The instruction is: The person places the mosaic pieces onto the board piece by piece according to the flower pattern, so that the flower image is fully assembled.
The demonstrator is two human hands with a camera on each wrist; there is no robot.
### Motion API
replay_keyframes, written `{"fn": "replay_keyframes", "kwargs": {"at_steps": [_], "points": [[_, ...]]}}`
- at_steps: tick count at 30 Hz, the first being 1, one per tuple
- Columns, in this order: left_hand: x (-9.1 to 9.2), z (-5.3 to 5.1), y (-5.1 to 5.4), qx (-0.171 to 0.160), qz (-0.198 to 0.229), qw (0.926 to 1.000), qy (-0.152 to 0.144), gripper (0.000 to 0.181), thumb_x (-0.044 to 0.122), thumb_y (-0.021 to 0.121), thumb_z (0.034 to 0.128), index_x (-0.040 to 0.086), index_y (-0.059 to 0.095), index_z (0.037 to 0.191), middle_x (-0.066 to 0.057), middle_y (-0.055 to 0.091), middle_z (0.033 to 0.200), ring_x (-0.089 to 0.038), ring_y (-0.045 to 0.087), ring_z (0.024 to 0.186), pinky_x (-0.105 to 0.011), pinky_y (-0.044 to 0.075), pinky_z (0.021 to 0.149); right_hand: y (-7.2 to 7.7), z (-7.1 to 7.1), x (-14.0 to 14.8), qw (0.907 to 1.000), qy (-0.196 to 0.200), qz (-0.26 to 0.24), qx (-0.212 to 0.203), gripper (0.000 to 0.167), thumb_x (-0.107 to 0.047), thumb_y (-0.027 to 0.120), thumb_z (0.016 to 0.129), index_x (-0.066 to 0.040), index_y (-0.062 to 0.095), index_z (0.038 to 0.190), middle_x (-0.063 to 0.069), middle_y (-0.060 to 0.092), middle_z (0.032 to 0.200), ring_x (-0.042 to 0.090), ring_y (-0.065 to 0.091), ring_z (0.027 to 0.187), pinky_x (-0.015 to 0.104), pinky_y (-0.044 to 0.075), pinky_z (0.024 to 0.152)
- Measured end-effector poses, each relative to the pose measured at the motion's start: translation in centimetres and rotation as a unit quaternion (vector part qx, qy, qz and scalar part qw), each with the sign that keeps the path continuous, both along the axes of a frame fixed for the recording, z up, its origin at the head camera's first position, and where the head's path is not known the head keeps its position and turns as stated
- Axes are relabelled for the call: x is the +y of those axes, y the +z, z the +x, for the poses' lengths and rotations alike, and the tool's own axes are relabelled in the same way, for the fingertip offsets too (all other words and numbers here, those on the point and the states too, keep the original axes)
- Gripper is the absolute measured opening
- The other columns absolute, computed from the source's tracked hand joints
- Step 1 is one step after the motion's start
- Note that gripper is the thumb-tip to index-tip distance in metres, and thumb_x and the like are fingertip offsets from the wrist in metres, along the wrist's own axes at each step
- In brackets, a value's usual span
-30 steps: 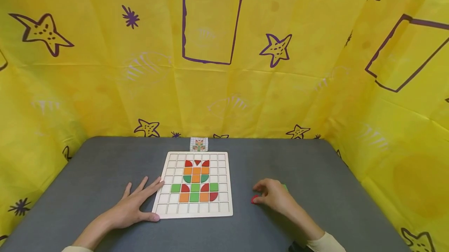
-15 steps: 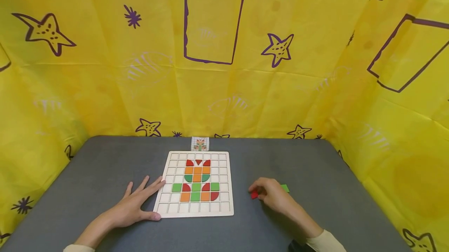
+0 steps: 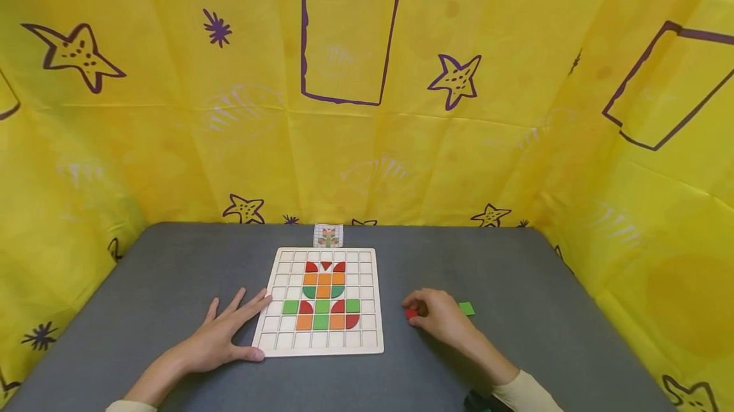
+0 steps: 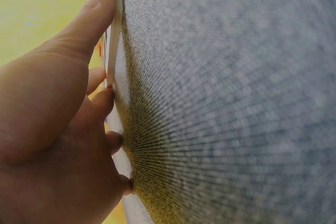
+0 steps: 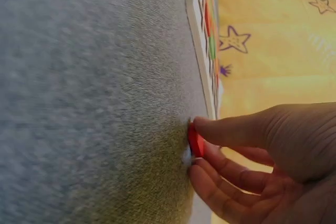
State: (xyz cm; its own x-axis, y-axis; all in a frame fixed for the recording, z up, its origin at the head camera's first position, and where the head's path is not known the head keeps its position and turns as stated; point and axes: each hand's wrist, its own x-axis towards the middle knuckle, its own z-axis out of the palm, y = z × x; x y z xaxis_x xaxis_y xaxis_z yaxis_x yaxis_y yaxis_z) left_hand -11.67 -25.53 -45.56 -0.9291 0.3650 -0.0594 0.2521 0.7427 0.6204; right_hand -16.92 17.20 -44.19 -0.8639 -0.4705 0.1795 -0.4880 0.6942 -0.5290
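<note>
A pale wooden grid board (image 3: 367, 340) lies on the grey table, with red, orange and green tiles forming a tulip-like pattern. My left hand (image 3: 215, 340) rests at the board's left edge, fingers spread, thumb on the lower left corner; the left wrist view shows the thumb (image 4: 94, 17) against the board's rim. Right of the board, my right hand (image 3: 440, 316) pinches a small red tile (image 5: 196, 141) between thumb and fingers, close to the table surface. The tile's full outline is hidden by the fingers. Beside that hand lies a light green square tile (image 3: 467, 308).
A small pattern card (image 3: 329, 235) showing a similar figure stands or lies behind the board's far edge. Yellow printed cloth (image 3: 367, 138) encloses the back and sides of the grey table (image 3: 189, 259). A dark object (image 3: 482, 402) shows by the right sleeve at the bottom.
My right hand has shifted slightly left and away from me, turning the red tile in its fingers. More of the green tile is uncovered. The left hand keeps its place on the board.
</note>
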Motion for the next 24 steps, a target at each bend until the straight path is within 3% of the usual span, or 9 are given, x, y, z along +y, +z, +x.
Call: {"fn": "replay_keyframes", "kwargs": {"at_steps": [6,13,24], "points": [[0.1,0.0,-0.1,-0.003,-0.001,1.0,0.002,0.1,0.056,0.079,0.0689,0.017,0.039,0.151,-0.017,0.028,0.158,-0.057,0.004,0.141,-0.077,-0.011,0.1,0.4,-0.4,-0.4,0.9996,0.024,-0.014,-0.001,0.025,0.006,0.081,0.071,-0.007,0.072,0.09,-0.003,0.065,0.077,0.009,0.057,0.068,0.022,0.047,0.061],[0.2,0.0,0.1,-0.011,0.002,0.9999,0.004,0.1,0.055,0.079,0.0688,0.015,0.039,0.151,-0.017,0.028,0.158,-0.057,0.003,0.142,-0.076,-0.012,0.101,0.5,-0.7,-0.6,0.9991,0.038,-0.017,-0.003,0.019,0.006,0.077,0.076,-0.004,0.072,0.091,0.0,0.069,0.077,0.007,0.062,0.068,0.024,0.052,0.063],[0.3,0.0,0.2,-0.014,0.0,0.9999,0.007,0.1,0.055,0.08,0.0682,0.015,0.039,0.151,-0.017,0.028,0.158,-0.057,0.003,0.142,-0.076,-0.012,0.101,1.3,-1.1,-2.4,0.9993,0.026,-0.001,0.027,0.015,0.004,0.076,0.078,-0.006,0.073,0.089,-0.002,0.066,0.076,0.009,0.058,0.069,0.025,0.051,0.065]]}}
